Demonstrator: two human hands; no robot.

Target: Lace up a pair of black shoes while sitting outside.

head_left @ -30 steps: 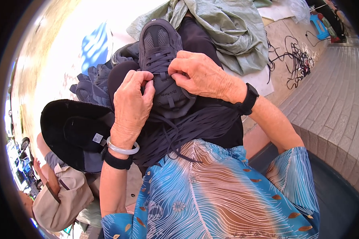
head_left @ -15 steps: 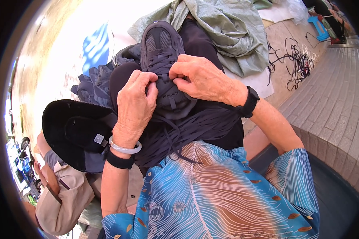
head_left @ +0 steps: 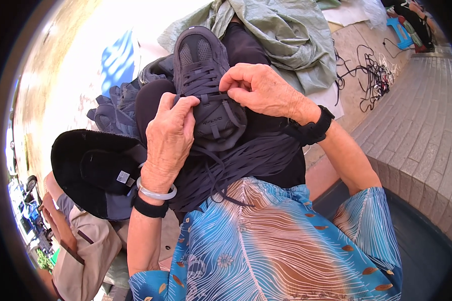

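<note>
A dark grey lace-up sneaker [head_left: 195, 54] rests on my lap, toe pointing away from me. Its lace [head_left: 202, 71] zigzags through the upper eyelets. My left hand [head_left: 166, 131] is closed at the shoe's left eyelet edge, thumb and fingertips pinching the lace. Opposite it, my right hand [head_left: 267, 94] pinches the lace at the right edge, and a length of it hangs down beside the tongue. The fingertips partly hide the eyelets there. A thick bundle of dark loose laces [head_left: 258, 159] lies across my lap below the shoe.
Several more dark sneakers [head_left: 116, 108] are heaped to the left. Nearer sits a black hollow fabric thing [head_left: 75, 163] with a white label, beside a person in beige trousers [head_left: 88, 256]. A grey-green sheet [head_left: 296, 45] lies ahead; tangled cords [head_left: 369, 75] lie right, near a brick ledge [head_left: 412, 135].
My right hand has moved slightly up and to the right, away from the tongue. My left hand has shifted a little left and down. The lace between them shows more clearly.
</note>
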